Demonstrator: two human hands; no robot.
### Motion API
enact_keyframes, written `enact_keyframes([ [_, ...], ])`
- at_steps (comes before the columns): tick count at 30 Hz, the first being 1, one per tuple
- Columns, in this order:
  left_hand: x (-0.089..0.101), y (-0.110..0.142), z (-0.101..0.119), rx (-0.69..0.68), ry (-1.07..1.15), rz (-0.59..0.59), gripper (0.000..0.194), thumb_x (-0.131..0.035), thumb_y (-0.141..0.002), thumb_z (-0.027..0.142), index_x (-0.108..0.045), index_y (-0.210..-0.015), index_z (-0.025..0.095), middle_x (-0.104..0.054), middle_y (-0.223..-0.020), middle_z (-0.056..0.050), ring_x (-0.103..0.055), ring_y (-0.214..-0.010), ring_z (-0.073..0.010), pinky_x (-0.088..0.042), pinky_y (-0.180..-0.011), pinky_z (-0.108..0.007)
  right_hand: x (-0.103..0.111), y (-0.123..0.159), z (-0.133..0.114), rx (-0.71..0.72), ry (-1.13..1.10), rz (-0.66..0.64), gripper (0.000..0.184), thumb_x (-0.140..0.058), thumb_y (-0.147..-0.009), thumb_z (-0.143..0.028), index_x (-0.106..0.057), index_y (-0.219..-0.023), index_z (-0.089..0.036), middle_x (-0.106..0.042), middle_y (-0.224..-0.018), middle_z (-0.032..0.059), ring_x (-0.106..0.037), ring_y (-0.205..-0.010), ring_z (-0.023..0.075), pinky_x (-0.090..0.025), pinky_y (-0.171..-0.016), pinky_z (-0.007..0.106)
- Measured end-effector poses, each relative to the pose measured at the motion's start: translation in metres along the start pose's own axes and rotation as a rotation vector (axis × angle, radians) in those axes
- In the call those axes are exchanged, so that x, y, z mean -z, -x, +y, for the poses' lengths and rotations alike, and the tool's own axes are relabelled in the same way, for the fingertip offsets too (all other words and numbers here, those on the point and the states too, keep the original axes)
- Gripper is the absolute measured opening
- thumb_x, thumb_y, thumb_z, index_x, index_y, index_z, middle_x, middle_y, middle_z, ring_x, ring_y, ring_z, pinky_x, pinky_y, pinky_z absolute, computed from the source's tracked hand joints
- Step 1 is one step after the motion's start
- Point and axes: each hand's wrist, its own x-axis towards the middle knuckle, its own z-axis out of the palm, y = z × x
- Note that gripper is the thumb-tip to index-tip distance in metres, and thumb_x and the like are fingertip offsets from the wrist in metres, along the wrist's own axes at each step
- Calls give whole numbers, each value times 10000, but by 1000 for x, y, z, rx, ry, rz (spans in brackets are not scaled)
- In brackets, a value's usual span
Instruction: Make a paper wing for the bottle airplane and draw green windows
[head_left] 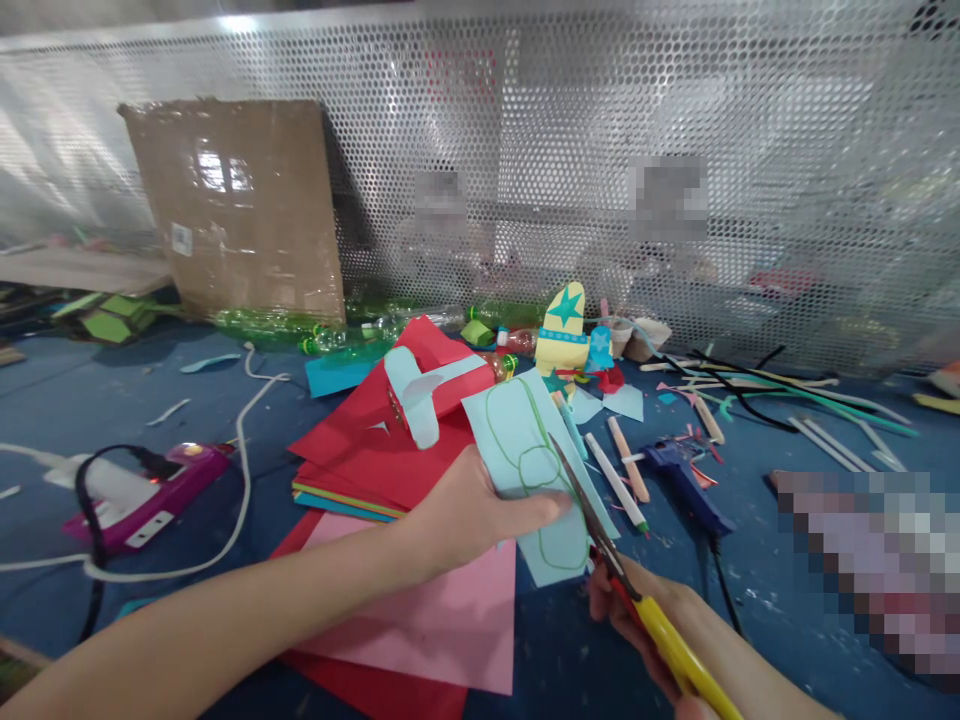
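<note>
1. Head view: a light blue sheet [510,430] with green outlines drawn on it is held at the right-hand edge of the red paper stack [367,470], which is taken as the landmark.
2. Very light and thin handling is to be expected from the sheet; it is probably stiff enough to keep its shape, yet easily creased or torn near a narrow strip. A flat pinch on the broad drawn part, clear of the blades, would be the sound hold.
3. The sheet is gripped by the left hand [469,515], with the thumb laid across its face over the lower outlines; the other fingers are mostly hidden behind it.
4. The scissors [675,640] are gripped by the right hand [671,592], farther right of the stack and nearer the wearer. Their blades are set along the sheet's right side, beside the thumb tip; how wide they are parted cannot quite be told, as that part is somewhat blurred.
5. A curved light blue cut-out [412,400] is seen on top of the stack, while a blue glue gun [686,480] is seen well to its right, beyond the marker [616,485]
</note>
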Motion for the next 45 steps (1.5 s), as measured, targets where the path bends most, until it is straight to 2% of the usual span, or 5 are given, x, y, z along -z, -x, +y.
enact_keyframes([
  [6,1,0,-1,-23,-24,-4,154,-708,-723,151,-725,-872,189,-707,-815,16,-635,-773,-154,-548,-738,-268,0,1,0,-78,-64,-25,868,-344,-644,-996,-536,-927,-199,-472,-775,12,-307,-492,91,-290,-355,220],
  [16,0,0,1,-8,14,-19,166,-707,-733,137,-733,-886,197,-729,-831,21,-663,-799,-158,-560,-773,-276,1,2,-28,-265,-116,32,893,-375,-564,-1027,-517,-887,-207,-457,-768,-3,-286,-530,103,-312,-437,256],
  [23,0,0,0,-20,9,-24,171,-707,-727,131,-734,-881,200,-723,-823,29,-653,-781,-144,-552,-756,-256,2,3,-31,-314,-121,46,921,-423,-509,-1035,-549,-882,-203,-474,-764,6,-366,-563,127,-355,-455,259],
  [34,0,1,-1,8,-13,-1,181,-720,-711,166,-734,-890,183,-740,-834,0,-676,-807,-182,-565,-770,-306,2,-2,-10,-107,-47,-23,816,-336,-660,-986,-490,-851,-208,-378,-654,-60,-264,-443,73,-245,-365,234],
  [45,3,1,-2,73,-13,2,188,-741,-703,192,-724,-891,181,-734,-809,5,-667,-764,-173,-543,-723,-289,4,3,-29,-276,-91,9,883,-392,-567,-1023,-520,-885,-210,-432,-722,-22,-344,-519,109,-373,-451,257],
])
